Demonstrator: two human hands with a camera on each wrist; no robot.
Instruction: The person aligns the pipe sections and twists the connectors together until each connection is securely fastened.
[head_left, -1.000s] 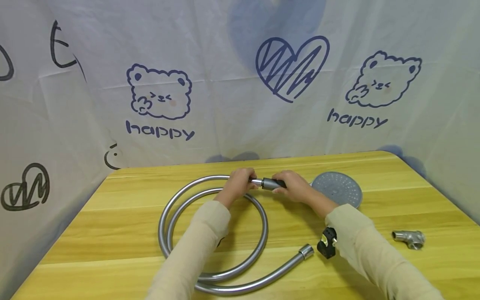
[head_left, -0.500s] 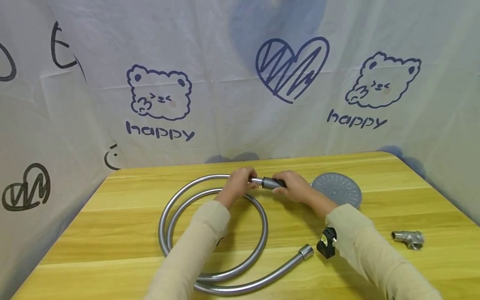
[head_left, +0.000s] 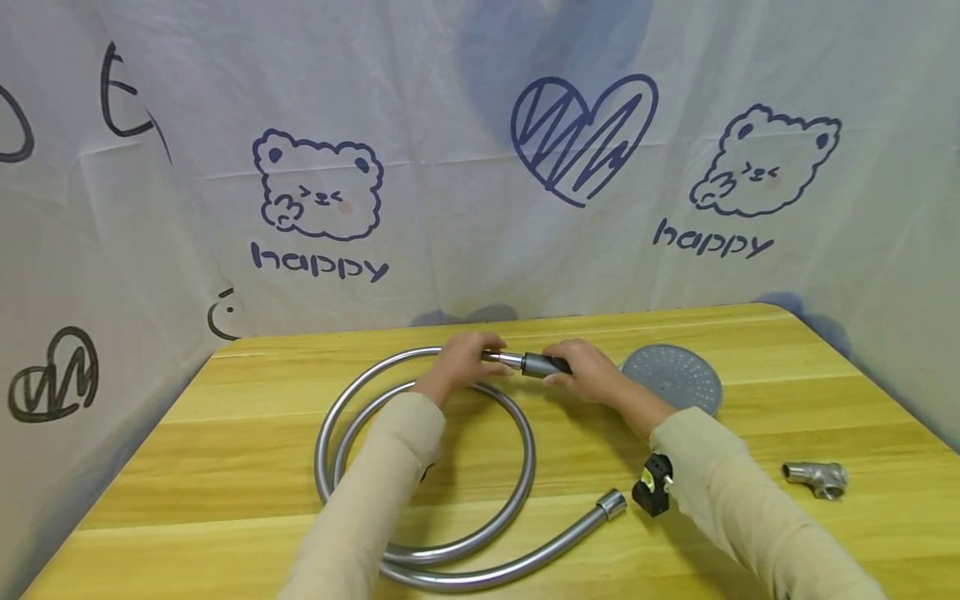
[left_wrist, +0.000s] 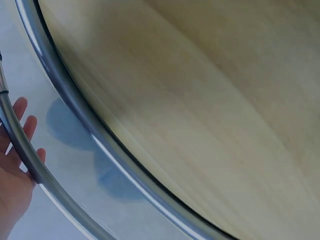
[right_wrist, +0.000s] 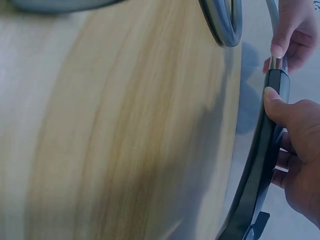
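My left hand (head_left: pixel 461 364) holds the metal end of a grey shower hose (head_left: pixel 528 454), thumb and forefinger on either side of it. In the left wrist view its other fingers (left_wrist: pixel 31 125) stretch loosely behind the hose. That end meets the grey handle (head_left: pixel 542 365) of a shower head. Around the handle, my right hand (head_left: pixel 588 372) grips with the thumb along the side, as the right wrist view also shows. The round, dotted face of the shower head (head_left: pixel 672 379) appears beyond the right hand, partly covered by that wrist.
The hose lies in wide loops on the wood-grain table (head_left: pixel 187 479), its free metal end (head_left: pixel 612 503) pointing right. A metal tee fitting (head_left: pixel 817 478) lies at the right. A white cloth with drawings (head_left: pixel 450 208) hangs behind the table. A black camera (head_left: pixel 652 485) sits at the right wrist.
My left hand has shifted slightly left along the hose end, so more shiny metal shows between the hands. The right hand and shower head have stayed nearly still.
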